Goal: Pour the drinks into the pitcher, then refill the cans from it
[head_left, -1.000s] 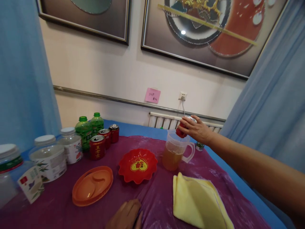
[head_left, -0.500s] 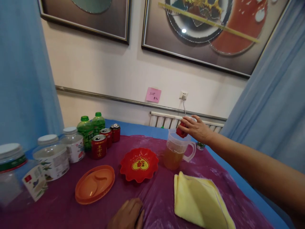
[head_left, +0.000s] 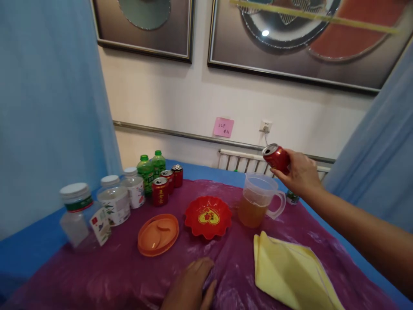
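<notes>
My right hand (head_left: 301,172) is wrapped around a red drink can (head_left: 276,158), raised above and a little to the right of a clear plastic pitcher (head_left: 258,189). The can tilts to the left, its opened top showing. Amber liquid fills the lower part of the pitcher, which stands with its handle to the right. My left hand (head_left: 190,284) rests on the purple table cover (head_left: 129,275), thumb apart from the fingers, holding nothing. Ahead of it lies a red scalloped dish (head_left: 193,215), and left of that an orange oval lid (head_left: 145,239).
A folded yellow cloth (head_left: 293,271) lies at the front right. On the left stand red cans (head_left: 160,193), green bottles (head_left: 146,174) and several white-lidded jars (head_left: 114,202). A small green-labelled container (head_left: 292,197) sits behind the pitcher. Blue curtains (head_left: 51,107) hang at both sides.
The red can has swung up from the pitcher's mouth to a less tipped position, higher and to the right. The camera view has shifted left. My left hand's thumb now shows apart from the fingers.
</notes>
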`<state>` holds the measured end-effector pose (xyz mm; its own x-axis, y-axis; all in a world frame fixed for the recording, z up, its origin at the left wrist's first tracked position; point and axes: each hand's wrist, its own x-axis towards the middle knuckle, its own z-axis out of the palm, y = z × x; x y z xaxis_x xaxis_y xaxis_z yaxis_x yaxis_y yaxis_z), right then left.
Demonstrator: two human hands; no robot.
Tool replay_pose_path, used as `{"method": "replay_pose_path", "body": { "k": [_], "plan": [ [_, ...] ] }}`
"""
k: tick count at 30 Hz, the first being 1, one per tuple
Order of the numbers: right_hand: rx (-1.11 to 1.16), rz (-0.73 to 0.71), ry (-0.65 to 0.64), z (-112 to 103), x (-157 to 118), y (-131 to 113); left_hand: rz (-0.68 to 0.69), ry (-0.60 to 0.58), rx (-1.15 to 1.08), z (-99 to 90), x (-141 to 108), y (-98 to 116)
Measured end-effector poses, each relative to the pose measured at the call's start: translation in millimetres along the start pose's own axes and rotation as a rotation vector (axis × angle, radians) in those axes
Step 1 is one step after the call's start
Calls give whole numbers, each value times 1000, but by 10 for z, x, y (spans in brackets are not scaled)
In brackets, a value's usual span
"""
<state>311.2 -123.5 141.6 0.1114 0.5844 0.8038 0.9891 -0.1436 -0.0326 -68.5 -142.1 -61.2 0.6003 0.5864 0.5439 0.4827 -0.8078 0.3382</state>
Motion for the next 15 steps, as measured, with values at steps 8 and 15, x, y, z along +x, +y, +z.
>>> {"method": "replay_pose_path", "body": {
  "k": [8, 15],
  "plan": [
    [994, 174, -443, -12, -1313, -1477, -337, 129, -404, -606, 435, 223],
    [1050, 118, -575, 193, -1894, -1935, -353, 47, -358, -863, 495, 97]
  ]
}}
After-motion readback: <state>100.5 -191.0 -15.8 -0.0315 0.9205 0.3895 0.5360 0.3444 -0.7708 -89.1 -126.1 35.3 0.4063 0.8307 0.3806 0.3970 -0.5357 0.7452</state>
